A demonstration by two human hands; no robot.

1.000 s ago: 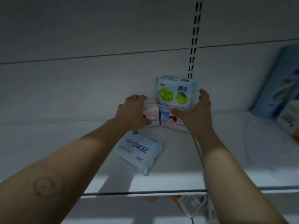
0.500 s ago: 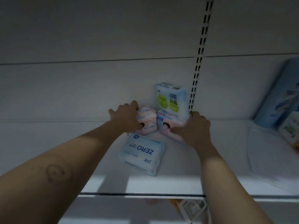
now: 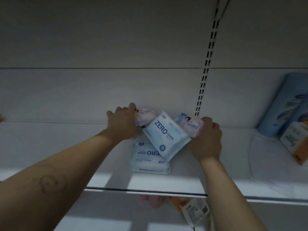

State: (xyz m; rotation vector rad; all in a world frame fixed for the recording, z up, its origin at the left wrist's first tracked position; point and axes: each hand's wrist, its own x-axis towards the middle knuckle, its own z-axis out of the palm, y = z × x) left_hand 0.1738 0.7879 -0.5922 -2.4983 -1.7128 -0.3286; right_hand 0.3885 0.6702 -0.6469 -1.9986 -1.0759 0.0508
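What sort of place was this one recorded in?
Likely a shop aisle: a white shelf against a slotted upright, a sealed ZERO pack lying on it, and what looks like a price tag below its edge.

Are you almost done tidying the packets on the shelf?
About halfway, I'd guess. Done: the flat ZERO pack lies on the shelf. In hand: the left hand grips the left pink pack, the right hand grips the right pink pack, with the tilted ZERO pack leaning crooked between them. Left: probably straightening that one and lining up the pink ones.
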